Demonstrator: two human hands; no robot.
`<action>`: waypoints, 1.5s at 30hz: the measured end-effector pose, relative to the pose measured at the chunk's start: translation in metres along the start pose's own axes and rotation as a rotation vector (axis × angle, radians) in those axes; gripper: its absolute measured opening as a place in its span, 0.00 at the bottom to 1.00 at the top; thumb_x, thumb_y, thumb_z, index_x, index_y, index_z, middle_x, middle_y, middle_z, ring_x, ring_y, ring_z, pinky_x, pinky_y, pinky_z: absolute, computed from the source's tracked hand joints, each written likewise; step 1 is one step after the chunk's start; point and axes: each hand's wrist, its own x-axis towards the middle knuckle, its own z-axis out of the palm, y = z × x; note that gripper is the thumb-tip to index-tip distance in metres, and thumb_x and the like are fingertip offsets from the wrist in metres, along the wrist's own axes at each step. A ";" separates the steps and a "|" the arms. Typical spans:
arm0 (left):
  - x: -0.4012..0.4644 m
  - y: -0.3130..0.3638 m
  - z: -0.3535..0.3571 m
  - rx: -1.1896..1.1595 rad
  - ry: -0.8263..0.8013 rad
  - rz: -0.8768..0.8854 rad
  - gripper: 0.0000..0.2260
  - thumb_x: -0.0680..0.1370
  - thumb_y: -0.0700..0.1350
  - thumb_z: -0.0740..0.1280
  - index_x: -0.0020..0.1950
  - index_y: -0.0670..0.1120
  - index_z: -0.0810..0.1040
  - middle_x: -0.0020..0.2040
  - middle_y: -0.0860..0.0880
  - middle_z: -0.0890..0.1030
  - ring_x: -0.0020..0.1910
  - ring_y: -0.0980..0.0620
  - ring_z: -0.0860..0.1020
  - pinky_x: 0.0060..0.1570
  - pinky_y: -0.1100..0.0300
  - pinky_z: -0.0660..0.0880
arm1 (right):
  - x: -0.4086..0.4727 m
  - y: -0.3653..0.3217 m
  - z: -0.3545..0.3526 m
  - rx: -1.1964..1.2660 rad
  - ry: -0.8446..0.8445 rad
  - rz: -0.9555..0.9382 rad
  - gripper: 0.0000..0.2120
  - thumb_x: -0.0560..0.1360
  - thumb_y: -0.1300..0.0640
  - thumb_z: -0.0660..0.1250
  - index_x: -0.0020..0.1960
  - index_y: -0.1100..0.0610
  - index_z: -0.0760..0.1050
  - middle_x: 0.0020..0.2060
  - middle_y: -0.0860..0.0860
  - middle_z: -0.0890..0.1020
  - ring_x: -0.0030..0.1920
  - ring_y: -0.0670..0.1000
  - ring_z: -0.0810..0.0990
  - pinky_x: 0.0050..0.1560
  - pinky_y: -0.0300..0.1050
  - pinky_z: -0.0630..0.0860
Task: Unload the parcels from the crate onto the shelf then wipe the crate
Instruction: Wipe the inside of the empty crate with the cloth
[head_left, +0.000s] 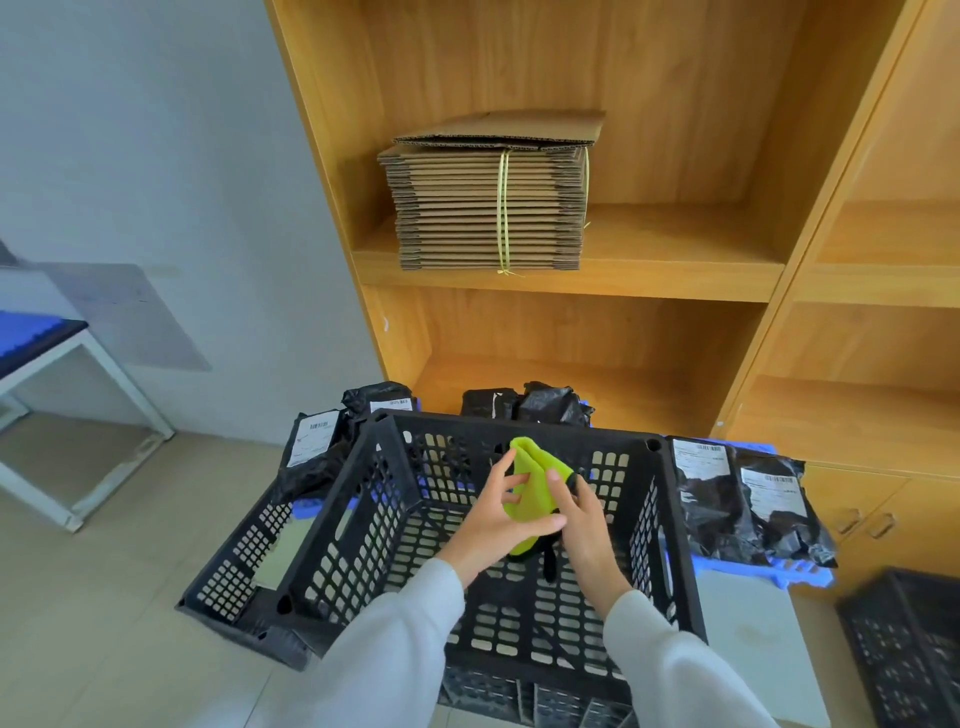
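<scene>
With the crate (519, 597) looking emptied, wipe step was starting: left hand (498, 525) and right hand (587, 525) both pinched the green cloth (530, 499); next, probably press it onto the crate wall

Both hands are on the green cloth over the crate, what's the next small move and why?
Probably lower the green cloth onto the crate floor and start wiping. The crate looks empty of parcels, the black parcels lie outside it on blue surfaces, and the left hand and right hand hold the folded cloth above the crate's inside, so wiping seems the step left.
</scene>
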 end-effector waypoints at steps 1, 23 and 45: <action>0.000 -0.001 -0.001 0.025 0.007 0.018 0.47 0.67 0.58 0.80 0.79 0.64 0.55 0.70 0.63 0.71 0.69 0.60 0.70 0.68 0.54 0.70 | 0.002 -0.001 0.004 -0.009 0.033 -0.006 0.13 0.83 0.46 0.62 0.56 0.54 0.80 0.46 0.48 0.85 0.49 0.50 0.83 0.49 0.44 0.78; 0.036 -0.011 -0.066 0.017 0.580 0.320 0.13 0.82 0.41 0.66 0.54 0.50 0.61 0.46 0.44 0.74 0.39 0.51 0.74 0.38 0.54 0.73 | 0.049 -0.030 0.017 -0.120 0.276 0.040 0.08 0.79 0.58 0.70 0.56 0.59 0.80 0.46 0.53 0.86 0.45 0.53 0.85 0.45 0.50 0.84; 0.113 0.008 -0.141 -0.610 0.504 -0.297 0.10 0.71 0.40 0.79 0.50 0.41 0.84 0.50 0.42 0.86 0.52 0.43 0.85 0.46 0.54 0.82 | 0.088 -0.067 -0.021 -0.098 0.414 -0.074 0.11 0.73 0.48 0.77 0.47 0.56 0.85 0.30 0.47 0.79 0.32 0.51 0.71 0.38 0.45 0.72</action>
